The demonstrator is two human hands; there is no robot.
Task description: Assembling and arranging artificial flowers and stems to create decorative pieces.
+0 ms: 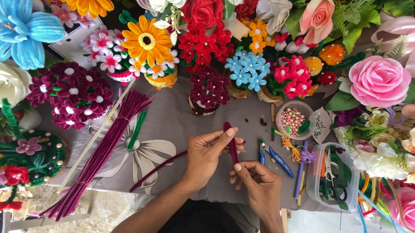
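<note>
Over the grey cloth-covered table (pixel 179 124), the left hand (pixel 205 157) and right hand (pixel 256 181) both pinch closed on a dark maroon fuzzy pipe cleaner (pixel 231 142) folded into one narrow upright loop, its tail (pixel 157 167) straight, unshaped, so barely begun, I'd judge.

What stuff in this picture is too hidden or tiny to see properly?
- Head view: the lower end of the maroon pipe cleaner is hidden inside the right hand, and the left hand covers part of its trailing tail.
- Head view: the tools in the clear plastic box overlap, so most cannot be told apart.
- Head view: the beads in the small round bowl are too small to count.
- Head view: the blue flower is cut off by the left edge.
</note>
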